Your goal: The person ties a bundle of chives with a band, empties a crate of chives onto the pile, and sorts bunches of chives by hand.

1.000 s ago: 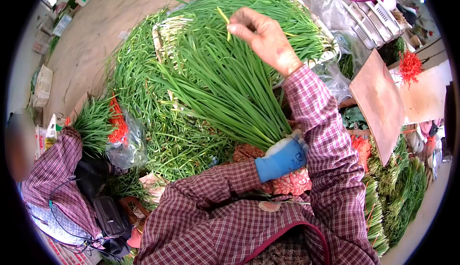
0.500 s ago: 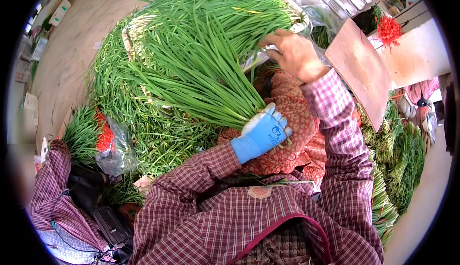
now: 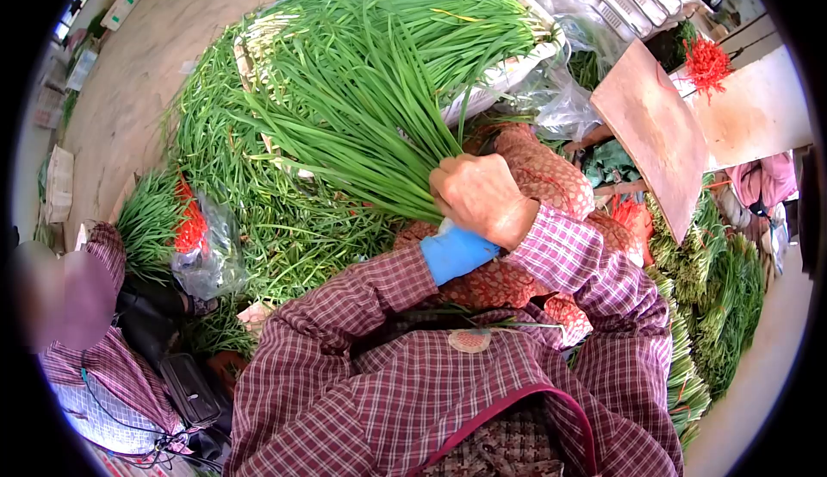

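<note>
A bunch of long green garlic chives [image 3: 383, 145] fans out to the upper left, its cut ends toward my body. My left hand [image 3: 458, 251], in a blue glove, is closed around the stem ends; its fingers are largely hidden behind my right hand. Bare and curled, my right hand [image 3: 484, 193] grips the same bunch just above the glove. Beyond the bunch, more garlic chives lie heaped in a white crate [image 3: 517, 68]. A patterned red cloth [image 3: 543, 167] covers my lap under both hands.
Loose leaves [image 3: 293, 253] pile up left of my lap. A co-worker's plaid sleeve [image 3: 108, 253] is at the lower left, by red ties [image 3: 189, 218]. To the right stand a tilted board [image 3: 655, 128], more red ties [image 3: 708, 65] and tied bundles [image 3: 732, 305].
My right hand has come down and left from above the crate's near edge and closed on the bunch beside my left hand. The co-worker has shifted, and the view has tilted slightly.
</note>
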